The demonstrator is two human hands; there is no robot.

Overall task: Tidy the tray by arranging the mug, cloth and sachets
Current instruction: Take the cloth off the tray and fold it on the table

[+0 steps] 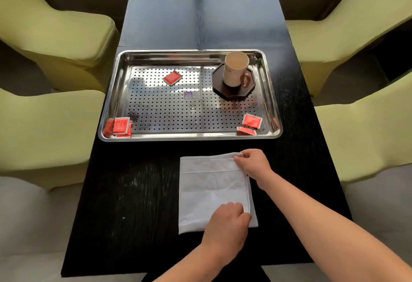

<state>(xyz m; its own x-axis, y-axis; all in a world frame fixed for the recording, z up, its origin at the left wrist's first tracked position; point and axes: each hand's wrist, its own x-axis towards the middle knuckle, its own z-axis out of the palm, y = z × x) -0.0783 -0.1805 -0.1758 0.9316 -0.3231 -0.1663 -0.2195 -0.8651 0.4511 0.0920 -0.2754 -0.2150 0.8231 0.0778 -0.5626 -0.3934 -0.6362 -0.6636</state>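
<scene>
Cloth (211,183) corners in curled fingers (239,158): left hand (227,222), right hand (255,163).

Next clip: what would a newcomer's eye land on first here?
The shiny steel tray in the middle of the black table, with red sachets scattered across it and a mug on a dark coaster at its far right. Nearer, the left hand and right hand pinch the right edge of a folded white cloth lying on the table before the tray.
</scene>
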